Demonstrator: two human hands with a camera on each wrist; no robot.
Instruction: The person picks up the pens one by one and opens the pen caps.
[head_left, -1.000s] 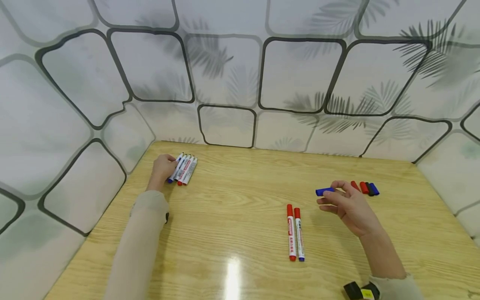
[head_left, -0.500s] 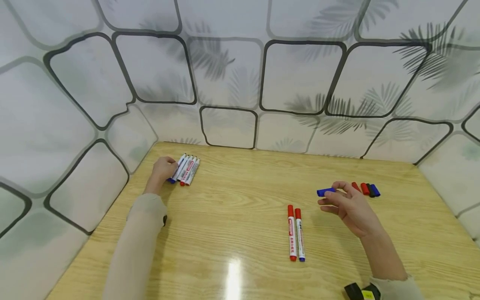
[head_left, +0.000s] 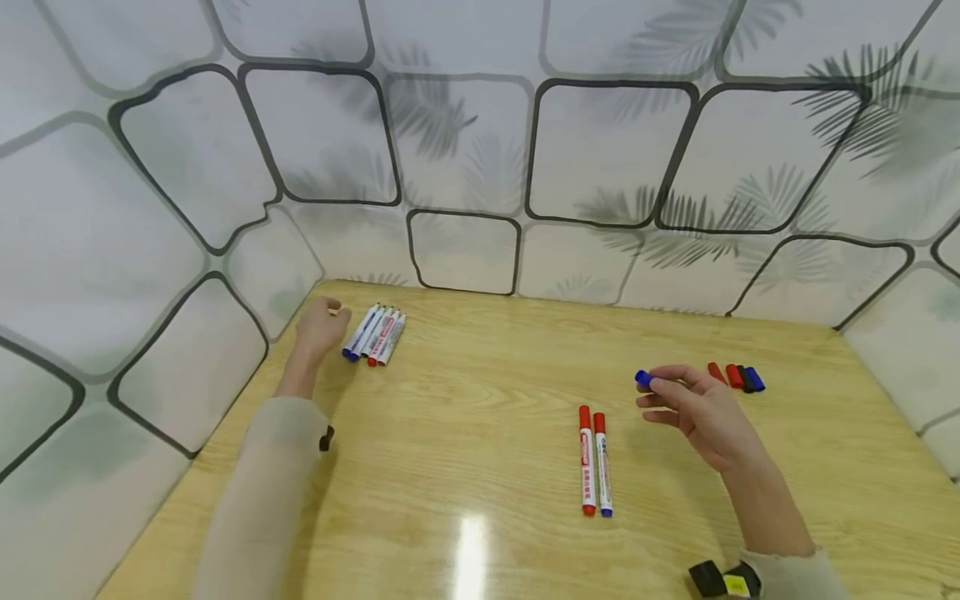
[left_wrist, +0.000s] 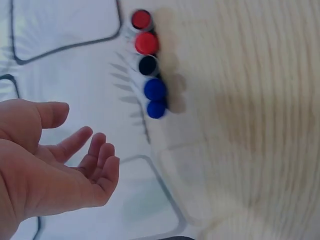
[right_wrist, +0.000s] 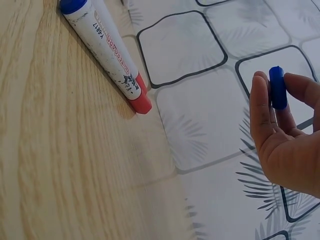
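Observation:
My left hand (head_left: 321,327) hovers just left of a row of uncapped markers (head_left: 375,335) at the back left, with no marker in its grasp. In the left wrist view its fingers are loosely bent, apart from the red, black and blue ends of the markers (left_wrist: 147,65). Over the right half of the table, my right hand (head_left: 701,417) pinches a blue marker cap (head_left: 643,379) between thumb and fingers. That same cap (right_wrist: 278,89) stands upright between the fingertips in the right wrist view.
Two capped markers (head_left: 587,462) with red caps lie side by side, right of the middle. Several loose caps (head_left: 735,377), red, black and blue, lie beyond my right hand. Patterned white walls (head_left: 465,150) border the table's back and left.
My left hand has let go of a blue-ended marker, leaving it in the row, and drawn back to the left. The blue cap has turned in my right fingers.

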